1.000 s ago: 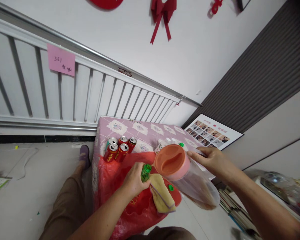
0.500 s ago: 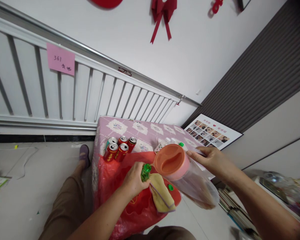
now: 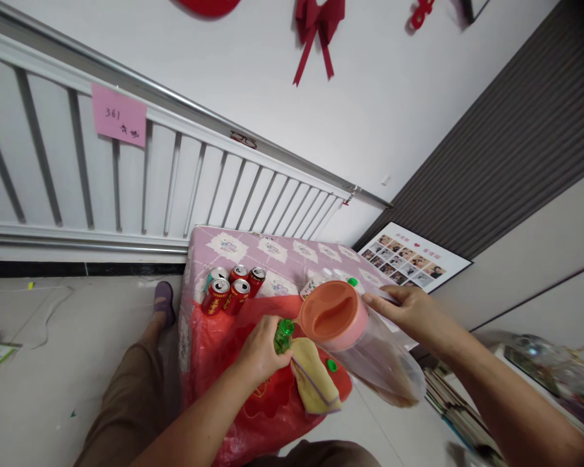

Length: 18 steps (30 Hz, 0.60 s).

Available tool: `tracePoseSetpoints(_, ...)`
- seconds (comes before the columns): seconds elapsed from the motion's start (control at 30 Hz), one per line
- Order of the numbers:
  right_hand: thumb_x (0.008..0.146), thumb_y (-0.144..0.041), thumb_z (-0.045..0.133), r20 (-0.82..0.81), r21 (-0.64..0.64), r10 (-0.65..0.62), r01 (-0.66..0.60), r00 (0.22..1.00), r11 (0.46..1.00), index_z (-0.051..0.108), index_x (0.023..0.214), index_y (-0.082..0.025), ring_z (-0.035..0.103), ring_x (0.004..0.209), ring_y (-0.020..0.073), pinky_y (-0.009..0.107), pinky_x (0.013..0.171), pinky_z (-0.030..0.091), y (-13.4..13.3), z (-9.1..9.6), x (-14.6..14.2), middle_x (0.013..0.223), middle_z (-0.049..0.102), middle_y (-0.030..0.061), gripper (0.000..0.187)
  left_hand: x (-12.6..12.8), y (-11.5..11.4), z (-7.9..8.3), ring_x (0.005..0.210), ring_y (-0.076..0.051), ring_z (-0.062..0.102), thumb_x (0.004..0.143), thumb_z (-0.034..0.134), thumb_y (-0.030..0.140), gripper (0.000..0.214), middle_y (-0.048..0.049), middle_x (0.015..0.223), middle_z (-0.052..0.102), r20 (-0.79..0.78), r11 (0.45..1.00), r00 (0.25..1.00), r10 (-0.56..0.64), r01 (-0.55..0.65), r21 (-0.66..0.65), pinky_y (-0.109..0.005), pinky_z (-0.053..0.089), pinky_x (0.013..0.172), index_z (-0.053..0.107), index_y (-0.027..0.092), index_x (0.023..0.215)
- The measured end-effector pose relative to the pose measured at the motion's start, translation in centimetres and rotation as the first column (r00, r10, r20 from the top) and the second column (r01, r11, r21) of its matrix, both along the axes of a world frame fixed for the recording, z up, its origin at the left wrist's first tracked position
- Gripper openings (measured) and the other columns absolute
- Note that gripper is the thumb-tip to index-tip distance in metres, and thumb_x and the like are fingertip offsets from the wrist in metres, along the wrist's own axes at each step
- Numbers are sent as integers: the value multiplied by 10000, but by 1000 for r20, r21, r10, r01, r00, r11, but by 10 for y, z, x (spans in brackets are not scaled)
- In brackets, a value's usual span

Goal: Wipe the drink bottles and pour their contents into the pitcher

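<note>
My left hand (image 3: 260, 353) is closed round a green bottle (image 3: 283, 335), of which only the open neck shows above my fingers. My right hand (image 3: 409, 311) grips a clear plastic jug (image 3: 370, 353) with an orange-pink lid (image 3: 331, 318), tilted so the lid's spout end comes close to the bottle's neck. A yellow cloth (image 3: 314, 384) lies just under the jug on a red plastic sheet (image 3: 224, 350). A small green cap (image 3: 329, 365) rests by the cloth.
Several red drink cans (image 3: 233, 290) stand on the small table with a pink patterned cover (image 3: 267, 250). More bottles (image 3: 321, 280) stand behind the jug. A white radiator (image 3: 126, 188) lines the wall. A framed photo collage (image 3: 411, 254) leans at right, books (image 3: 448, 395) lie below.
</note>
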State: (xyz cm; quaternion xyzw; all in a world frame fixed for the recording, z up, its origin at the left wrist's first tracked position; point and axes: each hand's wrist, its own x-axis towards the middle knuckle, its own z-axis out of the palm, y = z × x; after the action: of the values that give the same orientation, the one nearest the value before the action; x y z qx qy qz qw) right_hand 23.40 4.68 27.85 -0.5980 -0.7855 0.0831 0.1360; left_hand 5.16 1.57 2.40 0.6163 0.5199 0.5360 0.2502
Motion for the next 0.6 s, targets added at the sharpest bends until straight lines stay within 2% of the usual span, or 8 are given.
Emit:
tracePoseSetpoints(0.27, 709, -688, 592, -12, -14, -8, 8, 1000, 1000, 440, 543, -218, 292, 484, 107, 257, 454, 211, 1, -2, 1, 496, 323, -54, 522, -1, 0, 0, 978, -261, 592, 690, 706, 210, 440, -73, 1035, 580, 2, 1000, 1000, -2, 2, 8, -393, 495, 866, 501, 204, 1080)
tracePoseSetpoints(0.47, 710, -691, 586, -2, -8, -7, 7, 1000, 1000, 495, 562, -212, 307, 489, 113, 259, 455, 227, 2, -3, 2, 507, 342, -49, 509, 0, 1, -1, 978, -254, 592, 685, 709, 207, 442, -64, 1028, 580, 0, 1000, 1000, -2, 2, 12, -384, 491, 871, 503, 211, 1076)
tracePoseSetpoints(0.6, 699, -698, 587, 2, -9, -10, 10, 1000, 1000, 460, 544, -217, 284, 497, 110, 260, 455, 220, 4, -4, 2, 514, 306, -53, 520, 0, 1, 0, 979, -258, 592, 687, 706, 209, 439, -69, 1035, 578, 1, 1000, 1000, 1, -1, 6, -390, 492, 869, 502, 212, 1076)
